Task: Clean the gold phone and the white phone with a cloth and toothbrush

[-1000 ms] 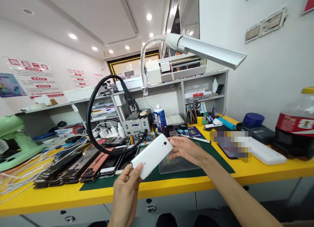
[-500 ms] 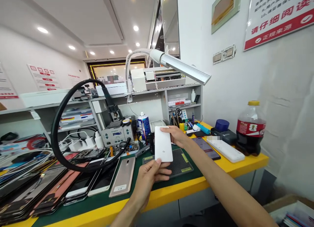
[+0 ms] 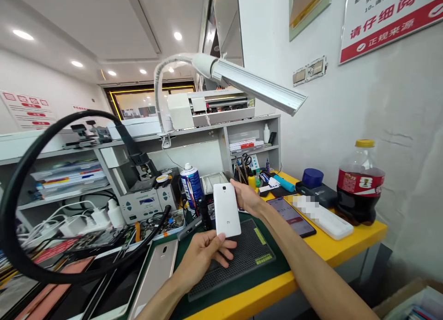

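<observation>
Thumb and fingers of your left hand (image 3: 200, 253) pinch the lower end of a white phone (image 3: 226, 214), thumb on the back panel at the bottom edge, index finger apparently behind; the other fingers fan out loosely below. Your right hand (image 3: 247, 198) meets the upper right edge, fingers lightly bent and partly hidden, so you cannot tell whether they close on it or only steady it.

The phone stands nearly upright, back panel facing you, its camera (image 3: 224, 187) near the top. Expect it to be light and rigid, with a smooth back that may slide under dry fingertips. The face turned away is probably glass and would not forgive a drop. Your surest hold should be on both long edges, around mid-height, clear of the camera; a pinch at one end alone could let it tip.

Below it lies a dark perforated pad (image 3: 242, 251) on a green mat (image 3: 280, 267). To the left is a gold phone (image 3: 157, 269); behind, a blue spray can (image 3: 191, 184). On the right, a lit phone (image 3: 294, 218) rests on the yellow tabletop (image 3: 328, 251).
</observation>
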{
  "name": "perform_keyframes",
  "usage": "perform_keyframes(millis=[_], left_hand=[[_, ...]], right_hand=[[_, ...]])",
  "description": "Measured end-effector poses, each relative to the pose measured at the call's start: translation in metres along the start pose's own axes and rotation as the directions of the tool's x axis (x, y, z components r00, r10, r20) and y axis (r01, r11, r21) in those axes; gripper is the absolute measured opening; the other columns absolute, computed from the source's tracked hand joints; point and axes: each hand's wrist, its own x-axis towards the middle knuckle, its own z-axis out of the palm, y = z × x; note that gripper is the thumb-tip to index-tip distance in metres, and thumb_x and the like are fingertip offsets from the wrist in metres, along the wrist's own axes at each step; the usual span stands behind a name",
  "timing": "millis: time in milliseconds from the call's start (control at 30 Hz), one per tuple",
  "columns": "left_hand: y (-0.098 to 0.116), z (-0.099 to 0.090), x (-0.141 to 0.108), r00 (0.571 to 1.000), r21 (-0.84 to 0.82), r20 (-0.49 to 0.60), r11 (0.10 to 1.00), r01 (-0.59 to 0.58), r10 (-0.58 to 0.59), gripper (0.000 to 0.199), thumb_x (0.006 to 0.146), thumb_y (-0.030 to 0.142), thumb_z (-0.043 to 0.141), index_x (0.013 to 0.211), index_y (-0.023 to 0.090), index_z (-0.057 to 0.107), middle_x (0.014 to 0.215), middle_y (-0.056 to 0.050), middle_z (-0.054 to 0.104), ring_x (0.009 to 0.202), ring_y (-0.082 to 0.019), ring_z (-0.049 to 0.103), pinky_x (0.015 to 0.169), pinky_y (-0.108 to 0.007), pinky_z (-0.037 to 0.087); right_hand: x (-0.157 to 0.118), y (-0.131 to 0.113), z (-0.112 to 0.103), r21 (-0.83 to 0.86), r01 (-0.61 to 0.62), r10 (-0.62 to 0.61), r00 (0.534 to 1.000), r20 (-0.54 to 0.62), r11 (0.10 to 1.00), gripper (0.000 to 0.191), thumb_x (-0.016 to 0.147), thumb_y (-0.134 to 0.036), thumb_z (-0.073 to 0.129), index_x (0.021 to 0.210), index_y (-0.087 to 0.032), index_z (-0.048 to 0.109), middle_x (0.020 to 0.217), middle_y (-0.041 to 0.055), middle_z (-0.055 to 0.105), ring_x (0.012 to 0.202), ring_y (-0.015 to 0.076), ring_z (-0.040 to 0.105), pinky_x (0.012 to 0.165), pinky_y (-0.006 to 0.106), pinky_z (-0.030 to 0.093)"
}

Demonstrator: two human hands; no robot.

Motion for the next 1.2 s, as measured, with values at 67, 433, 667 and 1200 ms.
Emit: perform_keyframes(millis=[67, 433, 667, 1200], left_hand=[[-0.002, 0.0, 0.0, 1.0, 0.034, -0.01, 0.999, -0.008, 0.008, 0.051, 0.09, 0.054, 0.058, 0.099, 0.006, 0.074, 0.082, -0.014, 0.074, 0.06, -0.015, 0.064, 0.061, -0.028, 0.054], [-0.009, 0.01, -0.004, 0.999, 0.151, -0.035, 0.988, 0.017, -0.011, 0.054, 0.092, 0.058, 0.051, 0.1, 0.01, 0.073, 0.079, -0.01, 0.071, 0.057, -0.014, 0.062, 0.056, -0.025, 0.047], [-0.017, 0.006, 0.004, 0.98, 0.216, -0.198, 0.976, 0.025, 0.018, 0.055, 0.091, 0.06, 0.049, 0.092, 0.009, 0.07, 0.076, -0.01, 0.069, 0.055, -0.014, 0.058, 0.053, -0.026, 0.047], [-0.018, -0.001, -0.001, 0.922, 0.445, -0.288, 0.889, -0.112, 0.26, 0.043, 0.098, 0.05, 0.043, 0.11, 0.017, 0.068, 0.091, -0.01, 0.074, 0.074, -0.02, 0.066, 0.063, -0.027, 0.049]], right_hand=[[-0.005, -0.004, 0.001, 0.016, -0.011, 0.01, 1.0, 0.028, 1.0, 0.047, 0.102, -0.045, 0.035, 0.09, -0.015, 0.069, 0.083, 0.0073, 0.073, 0.073, 0.0183, 0.067, 0.069, 0.028, 0.053], [-0.015, -0.002, 0.011, 0.019, 0.11, -0.11, 0.994, 0.023, 0.994, 0.047, 0.094, -0.056, 0.052, 0.092, -0.013, 0.072, 0.084, 0.0079, 0.073, 0.073, 0.0192, 0.066, 0.067, 0.027, 0.05], [-0.023, 0.003, 0.023, 0.022, 0.236, -0.237, 0.967, 0.09, 0.972, 0.051, 0.091, -0.063, 0.052, 0.089, -0.017, 0.073, 0.087, 0.0061, 0.072, 0.087, 0.0219, 0.064, 0.071, 0.027, 0.048], [-0.051, 0.011, 0.047, -0.146, 0.593, -0.57, 0.803, 0.172, 0.792, 0.022, 0.085, -0.037, 0.071, 0.099, -0.02, 0.07, 0.095, 0.0086, 0.072, 0.086, 0.0232, 0.066, 0.074, 0.034, 0.053]])
